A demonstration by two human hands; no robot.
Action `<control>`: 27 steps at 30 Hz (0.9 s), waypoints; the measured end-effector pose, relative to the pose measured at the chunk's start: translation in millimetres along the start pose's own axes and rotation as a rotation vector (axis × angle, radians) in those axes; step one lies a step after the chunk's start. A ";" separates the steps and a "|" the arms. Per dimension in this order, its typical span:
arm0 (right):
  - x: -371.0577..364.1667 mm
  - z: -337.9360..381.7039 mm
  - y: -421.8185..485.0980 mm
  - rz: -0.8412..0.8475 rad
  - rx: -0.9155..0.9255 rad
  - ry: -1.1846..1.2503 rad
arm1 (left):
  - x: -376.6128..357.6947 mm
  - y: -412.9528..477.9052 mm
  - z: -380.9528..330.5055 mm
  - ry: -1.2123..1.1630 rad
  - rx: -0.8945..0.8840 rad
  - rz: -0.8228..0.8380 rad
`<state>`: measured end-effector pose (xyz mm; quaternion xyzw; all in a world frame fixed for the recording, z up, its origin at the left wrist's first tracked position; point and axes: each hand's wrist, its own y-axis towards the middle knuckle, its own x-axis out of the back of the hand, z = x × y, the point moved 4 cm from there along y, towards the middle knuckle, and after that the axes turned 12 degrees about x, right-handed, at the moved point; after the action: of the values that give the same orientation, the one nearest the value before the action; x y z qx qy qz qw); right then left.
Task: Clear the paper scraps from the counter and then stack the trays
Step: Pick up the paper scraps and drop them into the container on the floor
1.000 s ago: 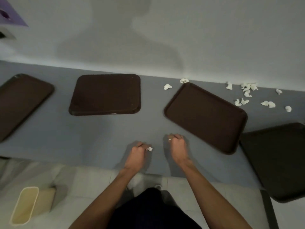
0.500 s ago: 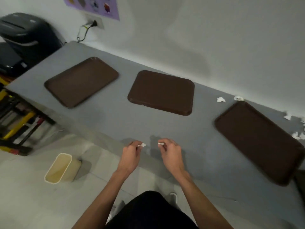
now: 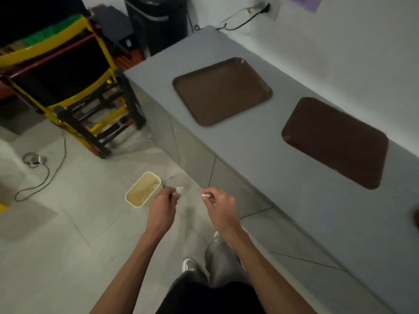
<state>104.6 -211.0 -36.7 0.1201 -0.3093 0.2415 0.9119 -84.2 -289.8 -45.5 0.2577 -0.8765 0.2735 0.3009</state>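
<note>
A yellow-framed cart [image 3: 56,75] is noted far left of and beyond the left fingers [image 3: 166,193]. A dark cable [image 3: 45,173] is looped on the floor tiles between the cart and those fingers.

A cream bin [image 3: 138,196] is stood open-topped on the floor. Its right rim is overlapped in the view by the left fingertips. Pale contents are made out inside but cannot be identified.

The left hand [image 3: 162,209] is held over the floor with fingers curled. A white paper scrap [image 3: 179,190] is pinched at their tips and projects to the right of the bin's rim.

The right hand [image 3: 221,209] is held just right of the left, not touching it. A smaller paper scrap [image 3: 205,195] is gripped between thumb and forefinger, the remaining fingers being curled in.

Both scraps are held in the air, off the counter [image 3: 260,177], whose front edge is found to the right of the right fingers [image 3: 212,193].

Two brown trays are laid flat on the counter, well apart from one another. The first tray [image 3: 222,91] is placed beyond the right fingers, and the second tray [image 3: 335,141] further right of them.
</note>
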 end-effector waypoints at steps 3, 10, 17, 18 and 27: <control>-51.4 6.9 36.0 0.083 0.018 0.009 | 23.2 33.7 36.6 -0.035 0.089 -0.063; -179.8 -15.4 131.8 0.292 0.057 -0.006 | 36.6 135.2 136.2 -0.075 0.317 -0.168; -316.7 -65.0 211.7 0.491 0.082 -0.057 | 14.4 236.7 229.0 -0.084 0.452 -0.214; -336.7 -71.8 221.5 0.515 0.094 -0.075 | 7.6 250.9 243.7 -0.087 0.468 -0.219; -523.5 -165.9 276.1 0.689 0.148 -0.204 | -71.2 369.2 378.0 -0.044 0.519 -0.152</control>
<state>-315.9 -105.5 -472.5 0.0983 -0.4027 0.5430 0.7303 -409.0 -244.2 -465.9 0.3972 -0.7615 0.4600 0.2254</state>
